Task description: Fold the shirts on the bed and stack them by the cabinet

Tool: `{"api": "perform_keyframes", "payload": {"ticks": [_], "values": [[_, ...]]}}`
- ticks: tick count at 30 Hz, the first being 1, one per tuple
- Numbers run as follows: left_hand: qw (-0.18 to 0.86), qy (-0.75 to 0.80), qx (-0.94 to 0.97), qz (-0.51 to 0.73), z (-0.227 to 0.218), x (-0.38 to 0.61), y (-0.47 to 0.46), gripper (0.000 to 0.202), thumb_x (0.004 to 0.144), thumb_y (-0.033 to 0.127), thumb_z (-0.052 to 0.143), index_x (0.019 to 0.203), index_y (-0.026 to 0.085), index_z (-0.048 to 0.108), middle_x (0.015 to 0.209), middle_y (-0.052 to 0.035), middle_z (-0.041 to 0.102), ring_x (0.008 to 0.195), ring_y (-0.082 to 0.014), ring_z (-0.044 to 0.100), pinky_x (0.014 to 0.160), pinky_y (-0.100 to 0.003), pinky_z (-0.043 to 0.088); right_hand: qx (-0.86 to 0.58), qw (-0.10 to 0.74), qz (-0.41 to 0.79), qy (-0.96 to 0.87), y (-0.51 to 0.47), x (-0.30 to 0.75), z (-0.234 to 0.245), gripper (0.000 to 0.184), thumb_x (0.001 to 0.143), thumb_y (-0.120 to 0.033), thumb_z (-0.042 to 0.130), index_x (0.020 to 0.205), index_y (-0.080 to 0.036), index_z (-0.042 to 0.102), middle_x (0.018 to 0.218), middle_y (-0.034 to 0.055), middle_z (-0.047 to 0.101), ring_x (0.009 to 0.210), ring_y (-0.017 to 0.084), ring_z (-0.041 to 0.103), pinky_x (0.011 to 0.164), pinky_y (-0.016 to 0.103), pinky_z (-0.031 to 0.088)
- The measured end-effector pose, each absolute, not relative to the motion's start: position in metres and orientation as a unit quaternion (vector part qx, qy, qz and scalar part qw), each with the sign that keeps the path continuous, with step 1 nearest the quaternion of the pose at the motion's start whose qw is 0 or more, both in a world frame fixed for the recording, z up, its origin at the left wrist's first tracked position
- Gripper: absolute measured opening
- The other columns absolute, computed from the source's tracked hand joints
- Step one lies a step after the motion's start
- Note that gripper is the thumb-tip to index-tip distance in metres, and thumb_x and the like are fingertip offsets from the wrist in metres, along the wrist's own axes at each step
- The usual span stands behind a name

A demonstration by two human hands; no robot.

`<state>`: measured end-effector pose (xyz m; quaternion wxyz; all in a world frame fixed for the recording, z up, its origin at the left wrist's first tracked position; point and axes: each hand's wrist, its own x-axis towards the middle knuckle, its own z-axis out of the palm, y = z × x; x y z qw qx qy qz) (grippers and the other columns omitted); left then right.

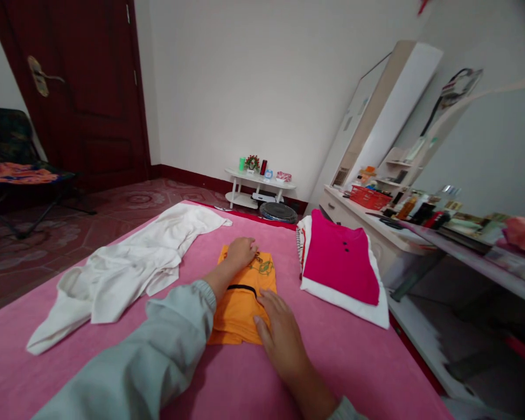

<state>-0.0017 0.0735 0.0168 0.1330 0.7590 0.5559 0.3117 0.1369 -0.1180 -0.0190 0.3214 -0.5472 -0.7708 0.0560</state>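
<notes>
On the pink bed cover (367,361), as seen from the head camera, a folded orange T-shirt (240,315) lay under both hands. The left hand (240,252) rested palm down on the shirt's far end, over a green and yellow print, with its fingers loosely spread and closed on nothing. Its grey sleeve (166,344) crossed the shirt's near left corner. The right hand (277,326) lay flat on the near right edge of the same shirt, fingers stretched out and pointing away from the person, pressing rather than gripping. A dark band of trim on the shirt showed between the two hands.

Left of the left hand, well apart from the shirt, a crumpled white garment (126,268) sprawled across the cover. Right of the right hand, near but not touching it, sat a folded magenta polo shirt (339,256) on top of a folded white garment (354,303).

Beyond the left hand, past the end of the bed, stood a small white table (260,182) with little ornaments on it. Farther off on the left-hand side were a dark red door (83,87) and a folding chair (9,169). A white dresser (376,224) carrying a red basket (370,198) stood off to the right-hand side.
</notes>
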Motion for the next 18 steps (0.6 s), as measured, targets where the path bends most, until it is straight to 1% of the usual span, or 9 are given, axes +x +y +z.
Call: {"api": "perform_keyframes", "payload": {"ticks": [3,5,6,8,11,13,14,16,18], "values": [[0.155,0.539,0.756,0.337,0.006,0.008,0.073,0.026,0.078,0.039,0.063,0.083,0.015,0.074,0.087,-0.0148,0.07,0.097,-0.029,0.06,0.088,-0.037,0.04,-0.545,0.333,0.062,-0.767,-0.118,0.138,-0.022,0.038,0.085,-0.021,0.051,0.122,-0.019,0.06,0.132,0.0099,0.057,0.125,0.026,0.05,0.109,0.047,0.038],[0.183,0.516,0.755,0.36,-0.001,0.006,0.071,0.025,0.075,0.041,0.067,0.069,0.017,0.07,0.076,-0.0109,0.067,0.091,-0.0268,0.059,0.085,-0.035,0.041,-0.542,0.345,0.072,-0.763,-0.119,0.137,-0.022,0.036,0.084,-0.02,0.053,0.119,-0.02,0.061,0.13,0.0099,0.058,0.124,0.025,0.05,0.108,0.047,0.037],[0.201,0.502,0.755,0.372,-0.003,0.003,0.07,0.025,0.074,0.041,0.067,0.066,0.017,0.068,0.073,-0.0085,0.065,0.087,-0.0245,0.059,0.082,-0.033,0.042,-0.542,0.352,0.08,-0.759,-0.119,0.137,-0.02,0.035,0.083,-0.02,0.054,0.117,-0.02,0.061,0.129,0.01,0.059,0.123,0.025,0.051,0.107,0.046,0.038],[0.244,0.467,0.75,0.4,-0.007,-0.003,0.069,0.021,0.074,0.037,0.067,0.067,0.018,0.066,0.073,-0.0043,0.063,0.08,-0.0191,0.058,0.076,-0.028,0.043,-0.548,0.364,0.097,-0.747,-0.114,0.137,-0.015,0.03,0.08,-0.02,0.057,0.109,-0.021,0.064,0.121,0.0094,0.063,0.116,0.025,0.055,0.102,0.043,0.042],[0.325,0.418,0.729,0.433,-0.011,-0.012,0.068,0.019,0.073,0.034,0.065,0.079,0.016,0.064,0.074,-0.0008,0.063,0.064,-0.0128,0.056,0.061,-0.023,0.043,-0.578,0.378,0.135,-0.71,-0.092,0.138,-0.001,0.012,0.08,-0.023,0.057,0.086,-0.022,0.067,0.094,0.0056,0.07,0.092,0.022,0.063,0.084,0.036,0.049],[0.379,0.394,0.709,0.446,-0.013,-0.014,0.069,0.022,0.072,0.033,0.063,0.084,0.015,0.062,0.069,0.0009,0.062,0.054,-0.0103,0.052,0.053,-0.021,0.041,-0.598,0.422,0.157,-0.663,-0.068,0.141,0.008,0.015,0.083,-0.026,0.052,0.077,-0.022,0.065,0.079,0.0027,0.068,0.077,0.02,0.064,0.073,0.031,0.049],[0.401,0.383,0.7,0.45,-0.013,-0.015,0.069,0.022,0.071,0.033,0.062,0.085,0.015,0.061,0.066,0.0017,0.061,0.05,-0.0095,0.05,0.05,-0.02,0.04,-0.603,0.456,0.157,-0.635,-0.056,0.142,0.012,0.016,0.083,-0.027,0.051,0.077,-0.021,0.065,0.077,0.0018,0.068,0.074,0.018,0.063,0.07,0.03,0.049],[0.433,0.363,0.687,0.456,-0.015,-0.015,0.07,0.021,0.068,0.03,0.063,0.082,0.014,0.06,0.062,0.0026,0.059,0.048,-0.0084,0.049,0.048,-0.019,0.038,-0.6,0.525,0.133,-0.589,-0.033,0.143,0.016,0.014,0.081,-0.025,0.051,0.082,-0.021,0.064,0.081,0.0015,0.068,0.073,0.017,0.062,0.069,0.028,0.048],[0.454,0.348,0.68,0.459,-0.016,-0.015,0.07,0.019,0.065,0.027,0.063,0.078,0.014,0.06,0.061,0.003,0.058,0.048,-0.0078,0.049,0.047,-0.017,0.036,-0.591,0.565,0.101,-0.566,-0.019,0.141,0.015,0.014,0.079,-0.024,0.053,0.085,-0.021,0.064,0.085,0.0019,0.067,0.075,0.016,0.061,0.069,0.027,0.047]]}}
